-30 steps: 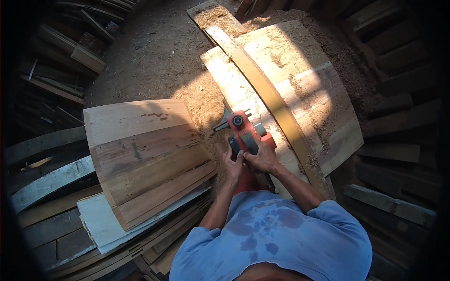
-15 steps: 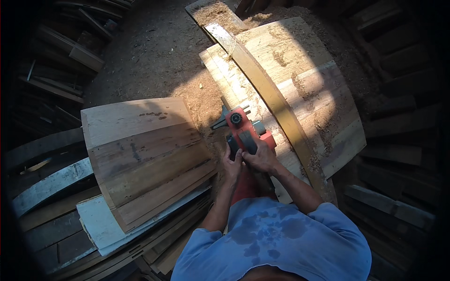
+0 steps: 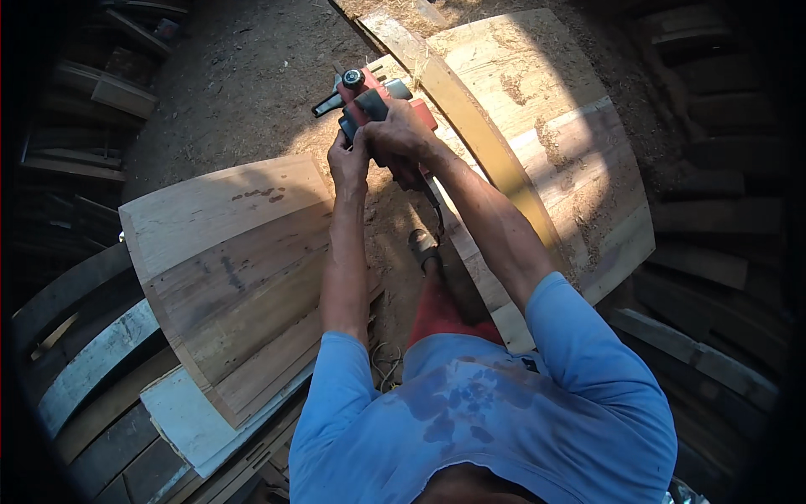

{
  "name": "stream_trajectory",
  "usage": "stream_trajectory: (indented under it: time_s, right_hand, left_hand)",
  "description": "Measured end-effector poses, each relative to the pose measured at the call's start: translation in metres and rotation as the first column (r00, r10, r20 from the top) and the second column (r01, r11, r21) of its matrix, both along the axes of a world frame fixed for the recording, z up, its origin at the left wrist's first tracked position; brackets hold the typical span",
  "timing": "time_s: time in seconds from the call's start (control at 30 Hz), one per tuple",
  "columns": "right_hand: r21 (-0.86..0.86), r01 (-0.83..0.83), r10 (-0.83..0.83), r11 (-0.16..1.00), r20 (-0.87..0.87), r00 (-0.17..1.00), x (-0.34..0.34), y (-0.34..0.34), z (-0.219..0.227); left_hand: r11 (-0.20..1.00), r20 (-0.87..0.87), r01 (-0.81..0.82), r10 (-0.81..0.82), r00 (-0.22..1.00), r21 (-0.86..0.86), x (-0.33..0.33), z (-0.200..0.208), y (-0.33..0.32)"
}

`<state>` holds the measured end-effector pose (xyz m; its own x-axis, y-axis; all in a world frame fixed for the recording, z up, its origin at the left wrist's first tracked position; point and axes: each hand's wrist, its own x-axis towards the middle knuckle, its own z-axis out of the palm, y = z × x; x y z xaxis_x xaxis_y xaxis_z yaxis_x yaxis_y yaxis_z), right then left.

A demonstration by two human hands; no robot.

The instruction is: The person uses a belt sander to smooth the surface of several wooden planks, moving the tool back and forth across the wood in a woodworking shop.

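I have both hands on a red and black power tool [image 3: 367, 102], held out ahead of me at the left edge of the right-hand wooden panel [image 3: 579, 143]; whether its underside touches the wood I cannot tell. My right hand [image 3: 399, 133] is closed around the dark grip on top, and my left hand [image 3: 348, 161] is curled against the near left side of the body, its fingers mostly hidden from me. The two hands sit close together, both forearms stretched forward. A round knob [image 3: 353, 78] stands up at the tool's far end, and a dark cord [image 3: 439, 217] trails from its near end. Across the right-hand panel lies a long bar [image 3: 480, 126], just to the right of the tool, with wood shavings [image 3: 550, 141] scattered beyond it. To my left a second panel [image 3: 243, 244] of joined boards lies partly over a white sheet [image 3: 189, 416]. Between the two panels I see my sandalled foot [image 3: 425, 245] on the ground, below my red trousers [image 3: 443, 311]. Sunlight falls across part of the right-hand panel.
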<state>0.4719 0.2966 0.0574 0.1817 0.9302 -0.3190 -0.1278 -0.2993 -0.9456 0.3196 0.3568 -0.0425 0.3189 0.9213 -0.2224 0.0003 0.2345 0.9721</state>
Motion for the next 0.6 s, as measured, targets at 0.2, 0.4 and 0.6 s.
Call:
stream_trajectory:
  time_s: [0.2,0.4,0.6]
  right_hand:
    - [-0.015,0.046,-0.046,0.999,-0.006,0.999,-0.013,-0.073,-0.007]
    - [-0.127,-0.021,0.03,0.992,0.07,0.997,-0.038,-0.209,-0.006]
    - [-0.116,0.062,-0.02,0.991,0.333,0.943,-0.077,-0.387,-0.036]
  left_hand:
    - [1.0,-0.083,0.03,-0.03,0.996,0.008,-0.014,-0.003,-0.077]
    - [0.997,-0.039,0.063,-0.061,0.997,0.053,-0.046,-0.007,-0.217]
    - [0.994,-0.144,0.105,-0.104,0.984,0.001,-0.085,-0.01,-0.398]
